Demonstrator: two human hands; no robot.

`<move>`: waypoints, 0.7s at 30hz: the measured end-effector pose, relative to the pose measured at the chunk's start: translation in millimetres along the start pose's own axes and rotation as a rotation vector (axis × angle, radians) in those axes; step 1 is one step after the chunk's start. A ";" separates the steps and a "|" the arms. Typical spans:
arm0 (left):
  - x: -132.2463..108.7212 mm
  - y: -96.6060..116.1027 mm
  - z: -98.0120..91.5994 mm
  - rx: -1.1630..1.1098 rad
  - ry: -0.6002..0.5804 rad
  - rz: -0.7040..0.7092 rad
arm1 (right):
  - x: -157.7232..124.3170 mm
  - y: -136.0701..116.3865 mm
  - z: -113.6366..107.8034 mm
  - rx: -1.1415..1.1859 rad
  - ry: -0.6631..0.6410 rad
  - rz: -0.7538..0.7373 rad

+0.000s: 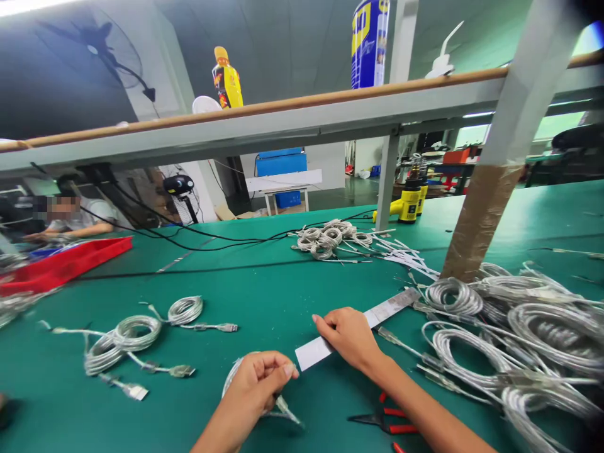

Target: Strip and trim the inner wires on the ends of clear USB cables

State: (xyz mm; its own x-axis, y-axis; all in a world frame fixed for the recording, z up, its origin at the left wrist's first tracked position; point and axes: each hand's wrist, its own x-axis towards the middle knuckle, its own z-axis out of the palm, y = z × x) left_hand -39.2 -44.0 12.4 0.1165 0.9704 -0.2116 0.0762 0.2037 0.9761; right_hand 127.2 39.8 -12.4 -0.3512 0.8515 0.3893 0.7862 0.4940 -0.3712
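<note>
In the head view, my left hand (259, 390) is closed, its thumb and fingertips pinched together. A clear-jacketed cable (287, 412) passes through that hand, its coil mostly hidden behind the fingers and a fitting showing below. Any small piece at the fingertips is too small to make out. My right hand (349, 336) is closed over a long white label strip (311, 353), which lies slantwise on the green table (264, 296). The strip's near end points at my left fingertips. Below my right hand lie red-handled pliers (384, 421), partly hidden by my forearm.
Coiled USB cables (136, 333) lie at left, and a big cable pile (509, 333) at right. More coils (325, 239) sit further back near a yellow tool (408, 201). A shelf post (481, 220) rises at right. A person (70, 214) sits behind a red tray (70, 267).
</note>
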 end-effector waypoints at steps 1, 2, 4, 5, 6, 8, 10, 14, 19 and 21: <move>-2.3 -2.3 -0.6 0.014 0.023 -0.003 | -0.6 -2.5 -1.5 0.004 0.025 -0.010; -4.2 -3.8 -0.6 0.032 0.039 0.002 | -1.4 -4.8 -3.4 0.008 0.047 -0.020; -7.3 -4.2 0.9 0.085 0.042 0.025 | -3.5 -8.8 -7.6 0.014 0.082 -0.037; -8.8 -3.4 2.1 0.116 0.034 0.035 | -4.7 -10.4 -9.7 0.018 0.095 -0.043; -10.4 -2.3 3.1 0.147 0.027 0.047 | -5.8 -11.7 -11.6 0.022 0.104 -0.044; -13.4 0.3 4.8 0.205 0.023 0.071 | -7.8 -13.2 -15.0 0.028 0.121 -0.037; -16.0 2.3 5.5 0.246 0.029 0.094 | -8.9 -13.7 -17.3 0.028 0.138 -0.028; -17.4 3.5 5.8 0.270 0.027 0.089 | -9.7 -14.2 -19.0 0.029 0.155 -0.023; -14.5 2.6 5.6 0.274 0.033 0.080 | -10.2 -16.0 -20.3 0.055 0.142 -0.011; -13.3 1.4 5.4 0.270 0.038 0.082 | -10.1 -16.6 -21.0 0.058 0.121 0.000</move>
State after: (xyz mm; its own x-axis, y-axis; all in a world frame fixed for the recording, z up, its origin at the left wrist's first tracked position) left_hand -35.3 -57.3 16.3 0.0962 0.9874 -0.1255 0.3294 0.0874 0.9401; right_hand 128.3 19.3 7.5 -0.2844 0.8260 0.4867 0.7541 0.5062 -0.4184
